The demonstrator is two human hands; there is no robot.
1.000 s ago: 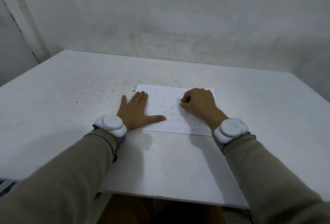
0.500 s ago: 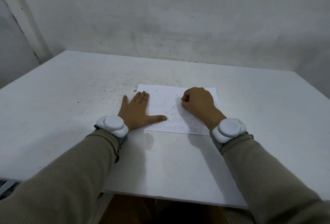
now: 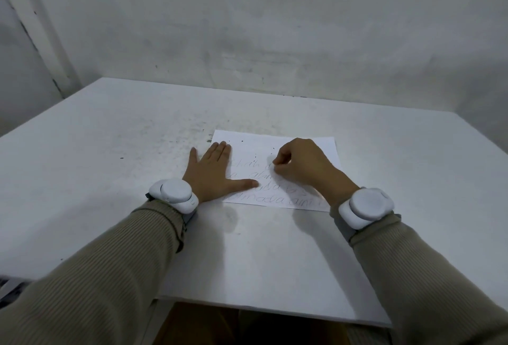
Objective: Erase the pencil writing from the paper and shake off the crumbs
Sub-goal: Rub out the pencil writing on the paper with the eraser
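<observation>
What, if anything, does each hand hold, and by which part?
The left hand lies flat, pressing the paper at its left edge; it grips nothing. The right hand pinches its fingertips together over the writing; anything between them is hidden.

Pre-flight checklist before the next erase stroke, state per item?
1. White paper sheet lying flat on the white table: ok.
2. Left hand pressed flat on the sheet's left edge, thumb across it: ok.
3. Eraser in the right hand: cannot tell; its fingers are curled on the sheet and hide what they pinch.
4. Pencil writing gone: not ok; lines are legible near the sheet's near edge.
5. Dark crumbs shaken off: not ok; specks lie on the far part of the sheet.
</observation>
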